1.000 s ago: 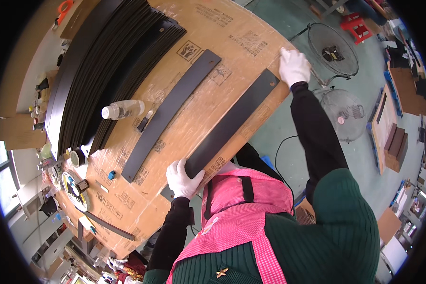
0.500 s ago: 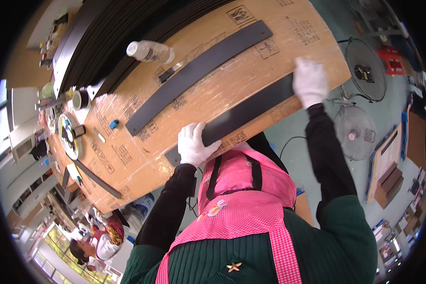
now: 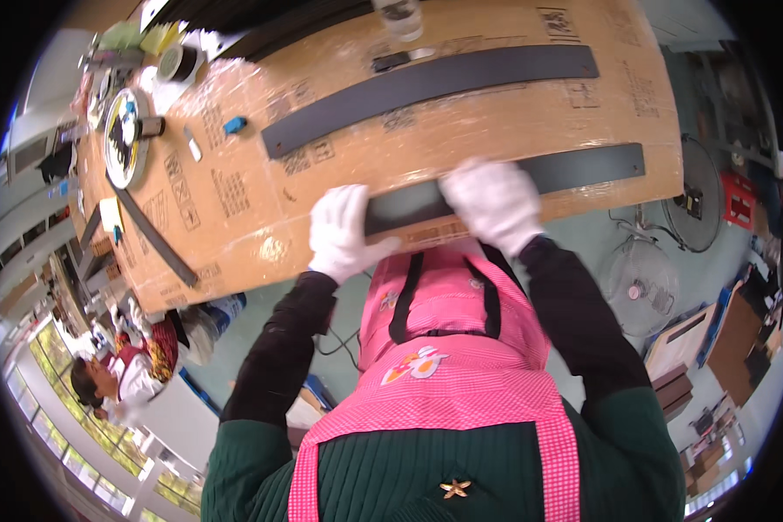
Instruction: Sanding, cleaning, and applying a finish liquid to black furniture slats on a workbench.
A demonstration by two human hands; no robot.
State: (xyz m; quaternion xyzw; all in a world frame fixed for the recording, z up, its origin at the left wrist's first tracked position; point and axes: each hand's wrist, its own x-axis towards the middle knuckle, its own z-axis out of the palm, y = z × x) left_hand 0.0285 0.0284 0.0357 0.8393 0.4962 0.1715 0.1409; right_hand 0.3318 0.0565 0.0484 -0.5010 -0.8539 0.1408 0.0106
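Dark strip (image 3: 583,169) runs left-right; left hand (image 3: 343,233) at left end, thumb and fingers apart; right hand (image 3: 496,204) over middle, finger grip blurred, can't tell.

Workshop; cardboard-topped worktable (image 3: 278,204); floor fans (image 3: 637,289) (two); co-worker (image 3: 158,352) nearby

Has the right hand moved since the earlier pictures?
Yes, the right hand moved left along the near dark strip, away from the right edge of the cardboard.
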